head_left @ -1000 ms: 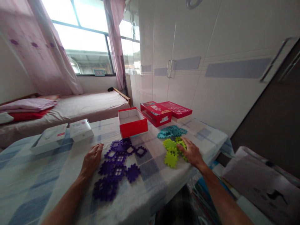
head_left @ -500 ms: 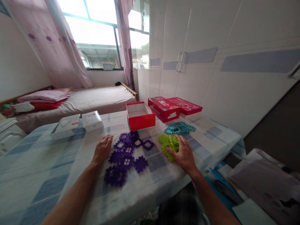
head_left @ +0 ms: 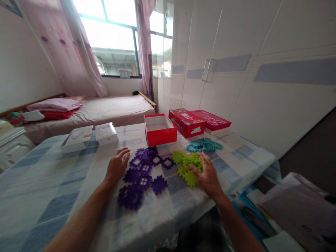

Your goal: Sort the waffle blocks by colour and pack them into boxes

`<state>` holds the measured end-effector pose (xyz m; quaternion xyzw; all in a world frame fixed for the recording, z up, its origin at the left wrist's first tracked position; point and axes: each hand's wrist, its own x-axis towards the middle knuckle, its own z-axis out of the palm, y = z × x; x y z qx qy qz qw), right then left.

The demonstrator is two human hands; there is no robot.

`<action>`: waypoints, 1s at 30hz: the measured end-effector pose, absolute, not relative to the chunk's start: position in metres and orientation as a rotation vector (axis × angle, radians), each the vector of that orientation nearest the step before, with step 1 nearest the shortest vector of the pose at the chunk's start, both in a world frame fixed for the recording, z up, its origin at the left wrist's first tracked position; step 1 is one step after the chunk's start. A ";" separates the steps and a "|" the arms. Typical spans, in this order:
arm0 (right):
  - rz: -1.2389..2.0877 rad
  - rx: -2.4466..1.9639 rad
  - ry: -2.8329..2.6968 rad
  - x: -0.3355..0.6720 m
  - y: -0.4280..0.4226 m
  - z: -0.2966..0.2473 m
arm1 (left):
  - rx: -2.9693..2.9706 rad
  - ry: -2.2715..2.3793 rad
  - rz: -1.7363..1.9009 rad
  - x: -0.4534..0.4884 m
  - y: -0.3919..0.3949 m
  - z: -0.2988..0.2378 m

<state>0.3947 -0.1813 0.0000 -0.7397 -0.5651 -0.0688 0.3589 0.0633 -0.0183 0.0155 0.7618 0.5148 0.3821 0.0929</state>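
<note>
My left hand [head_left: 117, 166] rests on the cloth with its fingers loosely stretched out, just left of a spread of purple interlocking puzzle tiles [head_left: 145, 181]. Some of those tiles are solid, others have windowed or hollow centres. On the right, my right hand [head_left: 208, 175] lies against a heap of lime-green interlocking tiles [head_left: 189, 175]. Its thumb and fingers are apart, touching the heap's right side and hiding part of it. Behind the green heap lies a pile of teal tiles [head_left: 206, 144].
An open red box [head_left: 161, 136] with a white inside stands beyond the purple tiles. Right of it are a closed red box [head_left: 187, 124] and a flatter red box [head_left: 214, 120]. Two white boxes, one an open tray [head_left: 75, 141], the other closed [head_left: 106, 134], stand at the back left.
The lime-green tiles have spread out leftward and lie flatter, near the purple ones. My right hand has loosened around them. My left hand stays beside the purple tiles; the view has shifted slightly.
</note>
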 end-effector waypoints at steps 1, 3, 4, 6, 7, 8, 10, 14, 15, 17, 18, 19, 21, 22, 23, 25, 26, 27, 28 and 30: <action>-0.194 -1.905 -1.432 0.405 -0.181 0.003 | 2.317 1.479 1.151 0.066 -0.022 0.021; -0.242 -1.940 -1.376 0.431 -0.177 0.009 | 2.452 1.320 1.125 0.077 -0.032 0.036; -0.265 -1.975 -1.349 0.446 -0.174 0.012 | 2.521 1.214 1.065 0.085 -0.040 0.043; -0.277 -2.072 -1.303 0.477 -0.164 0.017 | 2.670 0.964 0.820 0.104 -0.059 0.055; -0.258 -2.127 -1.284 0.492 -0.159 0.019 | 2.745 0.848 0.692 0.114 -0.071 0.058; -0.224 -2.181 -1.268 0.505 -0.152 0.021 | 2.812 0.754 0.595 0.124 -0.083 0.058; -0.139 -2.265 -1.261 0.524 -0.139 0.022 | 2.911 0.632 0.454 0.139 -0.105 0.053; -0.049 -2.275 -1.389 0.535 -0.115 0.025 | 3.014 0.631 0.386 0.148 -0.125 0.031; -0.044 -2.269 -1.420 0.533 -0.111 0.025 | 3.033 0.673 0.393 0.147 -0.124 0.028; -0.047 -2.276 -1.462 0.528 -0.103 0.027 | 3.066 0.792 0.423 0.142 -0.118 0.025; -0.054 -2.285 -1.476 0.525 -0.100 0.028 | 3.077 0.860 0.441 0.139 -0.114 0.025; -0.063 -2.294 -1.487 0.522 -0.097 0.028 | 3.085 0.919 0.458 0.137 -0.110 0.027; -0.077 -2.307 -1.506 0.518 -0.093 0.029 | 3.086 1.001 0.506 0.134 -0.105 0.030; -0.075 -2.313 -1.511 0.517 -0.091 0.030 | 3.083 1.011 0.535 0.135 -0.104 0.032; -0.069 -2.317 -1.515 0.516 -0.090 0.030 | 3.079 0.999 0.564 0.137 -0.103 0.034; -0.041 -2.318 -1.535 0.515 -0.086 0.032 | 3.071 0.939 0.603 0.144 -0.100 0.035; -0.022 -2.315 -1.552 0.514 -0.085 0.032 | 3.067 0.907 0.607 0.150 -0.098 0.035; -0.003 -2.312 -1.572 0.513 -0.083 0.033 | 3.063 0.878 0.600 0.155 -0.095 0.033; 0.011 -2.310 -1.597 0.512 -0.081 0.033 | 3.058 0.860 0.587 0.160 -0.091 0.031; 0.026 -2.307 -1.655 0.509 -0.079 0.033 | 3.051 0.844 0.553 0.169 -0.083 0.026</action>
